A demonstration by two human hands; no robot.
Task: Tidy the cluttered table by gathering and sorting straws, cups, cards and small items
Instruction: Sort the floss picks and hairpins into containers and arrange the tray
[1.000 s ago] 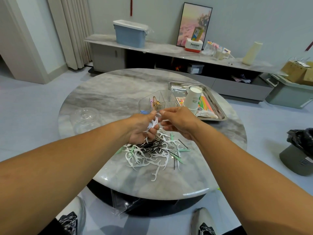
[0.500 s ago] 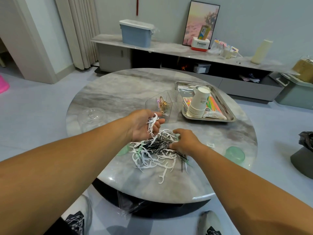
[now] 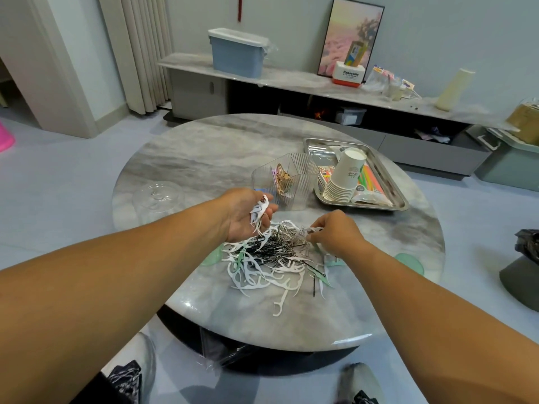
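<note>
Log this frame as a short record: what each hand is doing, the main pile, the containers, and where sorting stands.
left hand: the left hand holds a bunch of white floss picks
right hand: the right hand pinches one white pick from the pile
pile: floss picks, paper clips and hairpins mixed on the round table
containers: clear organizer beside a metal tray with a stack of paper cups
stage: sorting unfinished
</note>
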